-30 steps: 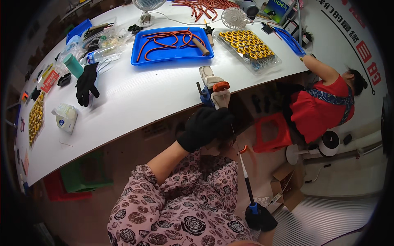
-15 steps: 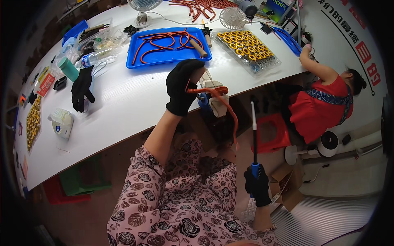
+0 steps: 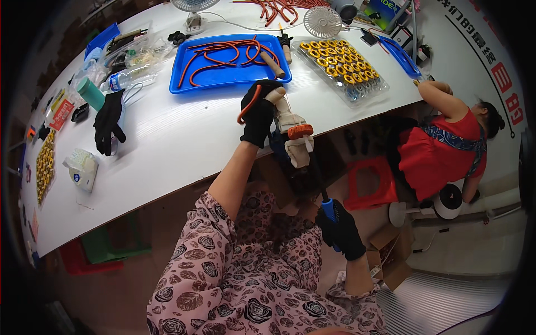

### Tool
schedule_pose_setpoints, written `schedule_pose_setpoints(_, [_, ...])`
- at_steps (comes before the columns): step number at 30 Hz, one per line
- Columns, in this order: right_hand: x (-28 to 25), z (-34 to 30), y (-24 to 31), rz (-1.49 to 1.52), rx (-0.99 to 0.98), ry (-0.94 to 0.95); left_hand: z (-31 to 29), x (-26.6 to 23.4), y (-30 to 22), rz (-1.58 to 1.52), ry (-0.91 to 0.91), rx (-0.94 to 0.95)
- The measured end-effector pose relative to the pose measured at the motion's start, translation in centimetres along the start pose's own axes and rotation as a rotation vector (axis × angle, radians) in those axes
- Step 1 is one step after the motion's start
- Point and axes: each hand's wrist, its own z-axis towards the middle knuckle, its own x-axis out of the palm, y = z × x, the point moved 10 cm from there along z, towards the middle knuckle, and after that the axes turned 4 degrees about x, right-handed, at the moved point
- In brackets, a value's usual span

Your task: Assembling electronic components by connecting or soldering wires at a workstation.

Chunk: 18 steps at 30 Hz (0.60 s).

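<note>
My left hand (image 3: 260, 114), in a black glove with a bare thumb, is closed on an orange-red tube (image 3: 249, 105) that curves out beside the fingers. Just right of it, at the table's edge, a clamp padded with pale cloth (image 3: 297, 152) carries an orange ring-shaped piece (image 3: 300, 132). My right hand (image 3: 341, 231), also black-gloved, grips the blue handle of a long tool (image 3: 329, 210). The tool's dark shaft slants up to the clamp, its pale tip close to the orange piece; whether they touch I cannot tell.
A blue tray (image 3: 190, 90) with orange tubes and a wooden-handled tool stands on the table (image 3: 162, 134). Yellow-ringed parts lie in a clear pack (image 3: 349, 67). A person in red (image 3: 430, 151) works at the right, near a red stool (image 3: 357, 184).
My right hand has moved up and left, taking the tool's tip from open space to the clamp. The tube that hung across the clamp now curves up by my left hand, which has shifted right.
</note>
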Motion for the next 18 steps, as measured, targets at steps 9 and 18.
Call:
schedule_pose_setpoints(9, [-0.6, -2.2, 0.0, -0.194, 0.036, -0.046, -1.1, -0.3, -0.4, 0.123, 0.097, -0.029])
schedule_pose_setpoints(18, [-0.1, -15.5, -13.4, 0.329, 0.441, -0.050, -11.0, 1.0, -12.5, 0.847, 0.232, 0.679])
